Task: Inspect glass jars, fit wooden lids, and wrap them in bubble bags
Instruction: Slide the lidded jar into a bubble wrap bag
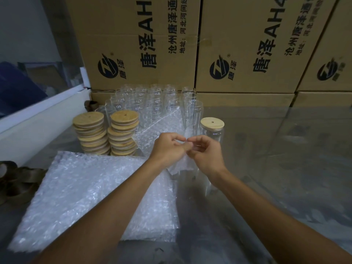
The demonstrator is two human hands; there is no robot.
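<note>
Judging by what lies on the bench, the job is in its early part. Across the top of the frame stand the cartons [245,44], and at lower left the big pile of bubble bags [82,195] waits flat, seemingly unused. In front of the cartons, at upper centre, a block of open jars [152,103] stands without lids, so most of the fitting and wrapping is probably yet to do. Left of centre two stacks of lids [106,136] are tall and leaning a little. One lidded jar [212,130] stands just right of centre, capped but bare, with no bag round it. At centre the left hand [167,149] and right hand [204,151] meet, fingers curled, each pinching the edge of one bag [152,130], apparently parting its mouth. No wrapped jar shows anywhere, so I judge this bag is meant for the capped jar beside the right hand.
</note>
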